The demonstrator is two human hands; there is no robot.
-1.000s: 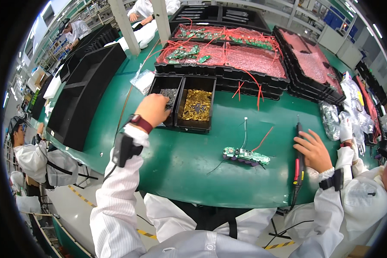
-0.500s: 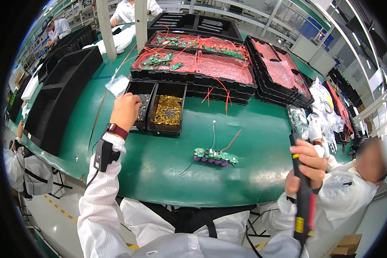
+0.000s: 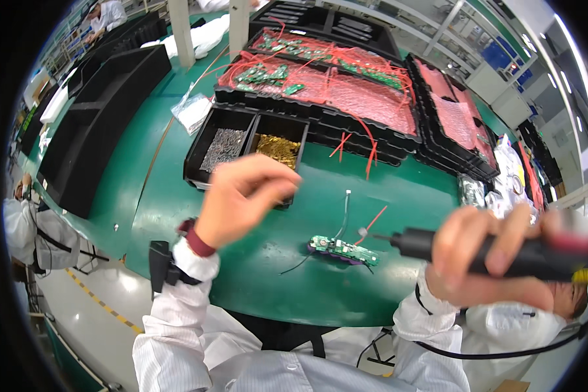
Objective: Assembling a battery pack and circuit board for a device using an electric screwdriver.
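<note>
My left hand hovers over the near edge of two small black bins, its thumb and fingers pinched together; anything between them is too small to see. Silvery screws fill the left bin, brass-coloured pieces the right one. In my right hand is a black electric screwdriver, held level with its bit pointing left. Close to the bit tip, a green circuit board lies on a purple base. One red wire and a dark lead with a white connector rise from the board.
Stacked black trays with pink bubble wrap, boards and red wires stand behind the bins. Another tray stack is at the right. A long black divided box stands left on the green table. A co-worker sits close at right.
My left hand has left the screw bin and moved right and nearer. My right hand has swung the screwdriver from upright to level, its bit toward the board. The view has shifted slightly.
</note>
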